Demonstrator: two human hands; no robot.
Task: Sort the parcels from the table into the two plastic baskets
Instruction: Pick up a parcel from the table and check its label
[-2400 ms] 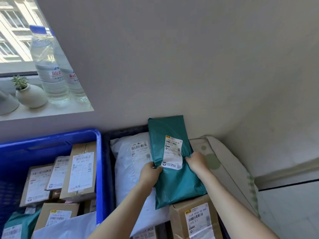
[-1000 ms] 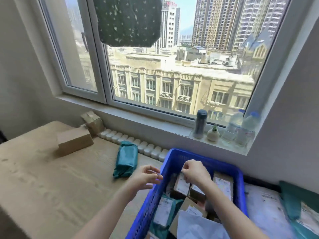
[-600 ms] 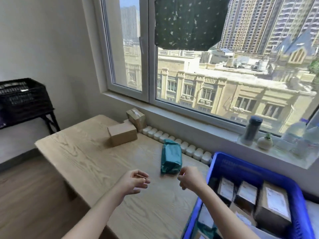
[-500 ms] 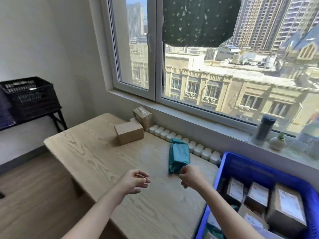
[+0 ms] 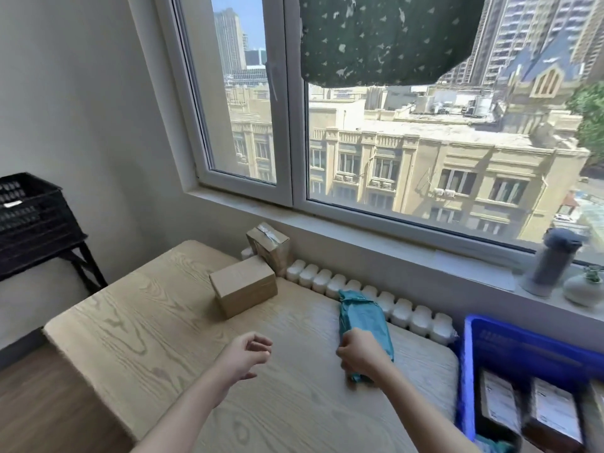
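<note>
- At lower right, the blue basket (image 5: 470, 371) already held several parcels.
- Three stayed on the worktop (image 5: 157, 322): two boxes (image 5: 243, 286), one green bag (image 5: 362, 317).
- Right hand (image 5: 361, 353) fingers curled round the bag; left hand (image 5: 246, 356) loosely curled, empty.

Pale matt wood-grain table (image 5: 157, 325), matt brown cardboard box (image 5: 243, 286), crinkled teal plastic parcel (image 5: 361, 317), blue plastic basket (image 5: 529, 346)

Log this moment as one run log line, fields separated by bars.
right hand grips teal parcel on table | left hand loose, empty | two cardboard boxes unsorted | blue basket part-filled
</note>
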